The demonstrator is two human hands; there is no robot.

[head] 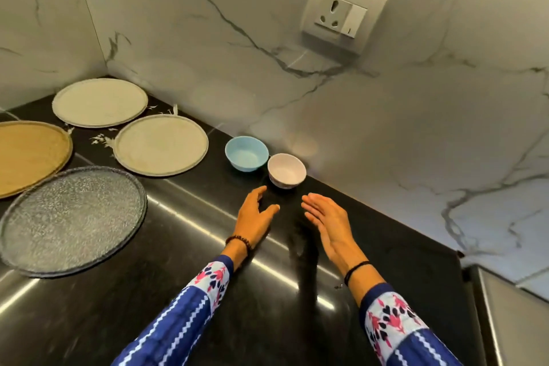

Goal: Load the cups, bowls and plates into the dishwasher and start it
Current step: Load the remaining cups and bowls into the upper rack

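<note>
A small pale pink bowl (pixel 287 170) and a light blue bowl (pixel 246 153) stand side by side on the black countertop (pixel 184 246) near the marble wall. My left hand (pixel 255 217) hovers just in front of the pink bowl with fingers spread, holding nothing. To its right, my right hand (pixel 328 221) is held flat with straight fingers, also empty. Several plates lie to the left: two cream plates (pixel 99 101) (pixel 161 144), a tan plate (pixel 28 156) and a clear textured glass plate (pixel 72 220). No dishwasher is in view.
The marble backsplash carries a wall socket (pixel 341 13) above the bowls. The countertop ends at the right beside a steel-coloured appliance edge (pixel 511 315). A corner of the walls lies behind the plates at the far left.
</note>
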